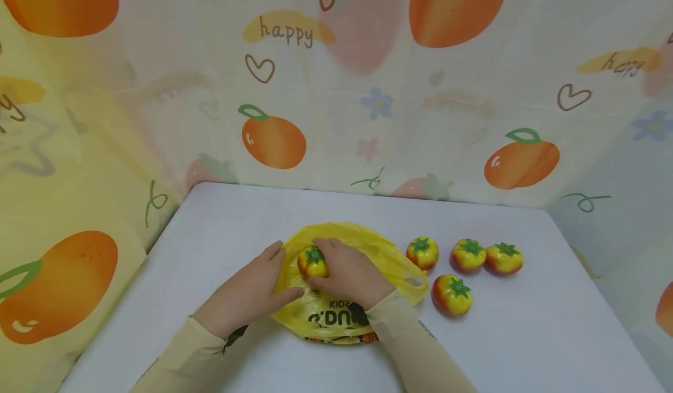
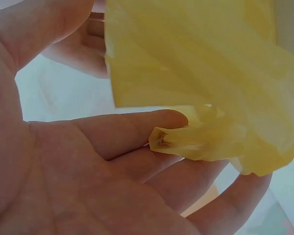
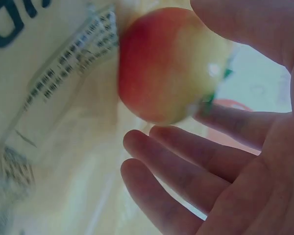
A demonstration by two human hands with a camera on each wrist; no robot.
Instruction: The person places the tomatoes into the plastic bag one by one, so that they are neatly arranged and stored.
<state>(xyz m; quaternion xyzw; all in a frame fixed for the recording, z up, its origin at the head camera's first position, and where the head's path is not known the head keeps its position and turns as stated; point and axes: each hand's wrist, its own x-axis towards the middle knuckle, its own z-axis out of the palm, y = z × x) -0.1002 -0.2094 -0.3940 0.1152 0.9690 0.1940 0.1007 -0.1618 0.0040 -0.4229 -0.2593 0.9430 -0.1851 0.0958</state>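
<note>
A yellow plastic bag (image 1: pixel 363 235) lies on the table with dark print on its near side. My right hand (image 1: pixel 349 273) is over the bag and holds a red-and-yellow tomato-like fruit (image 1: pixel 310 263) with a green leafy top, between thumb and index finger. The other fingers (image 3: pixel 176 176) stretch out below the fruit (image 3: pixel 161 68) in the right wrist view. At the bag's left edge, my left hand (image 1: pixel 247 294) has its thumb apart from the fingers. In the left wrist view, the bag's yellow film (image 2: pixel 196 58) lies against the relaxed fingers (image 2: pixel 132 132).
Right of the bag stand several similar fruits: one fruit (image 1: pixel 422 253) by the bag's handle, another fruit (image 1: pixel 452 295) nearer, and two touching fruits, a left one (image 1: pixel 468 257) and a right one (image 1: pixel 503 260). A fruit-patterned cloth (image 1: pixel 326 89) hangs around the white table (image 1: pixel 552 334).
</note>
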